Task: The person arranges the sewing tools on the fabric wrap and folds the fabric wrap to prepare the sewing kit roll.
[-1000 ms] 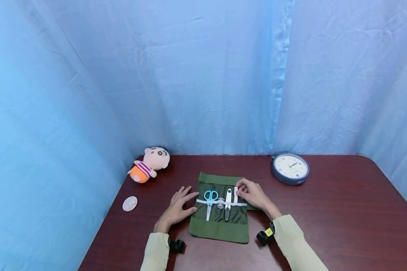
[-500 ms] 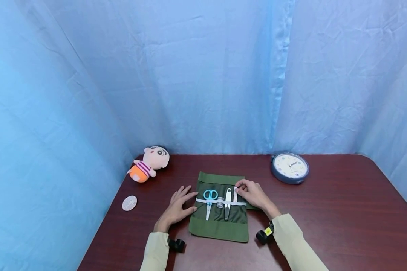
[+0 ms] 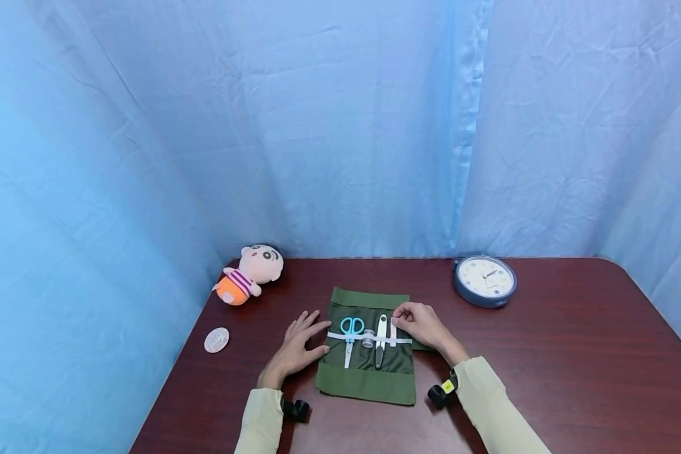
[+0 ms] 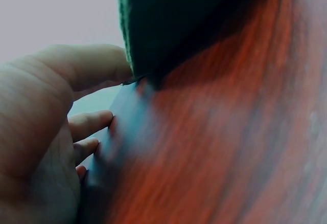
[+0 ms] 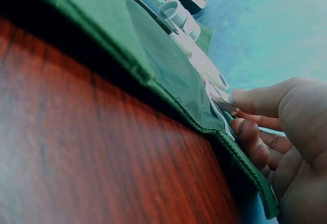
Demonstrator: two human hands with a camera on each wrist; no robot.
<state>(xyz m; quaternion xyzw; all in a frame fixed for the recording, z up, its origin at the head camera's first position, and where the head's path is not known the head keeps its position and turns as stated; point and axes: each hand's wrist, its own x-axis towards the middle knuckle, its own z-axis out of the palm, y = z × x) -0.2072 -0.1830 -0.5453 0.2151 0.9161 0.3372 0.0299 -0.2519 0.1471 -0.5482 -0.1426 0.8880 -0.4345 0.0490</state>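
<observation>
My right hand (image 3: 422, 323) pinched white strip (image 3: 393, 333) at right side of green pouch (image 3: 366, 386); strip had slid lower under pouch's band (image 3: 333, 335), so seemed better secured. My left hand (image 3: 295, 350) loose, touching pouch's left edge.

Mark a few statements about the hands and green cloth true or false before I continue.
1. The right hand pinches the slim white strip. True.
2. A white band crosses the scissors. True.
3. The left hand grips the scissors. False: the left hand is at the left edge of the green cloth.
4. The clock is left of the green cloth. False: the clock is to its right.
5. The spool lies between the scissors and the white strip. True.
</observation>
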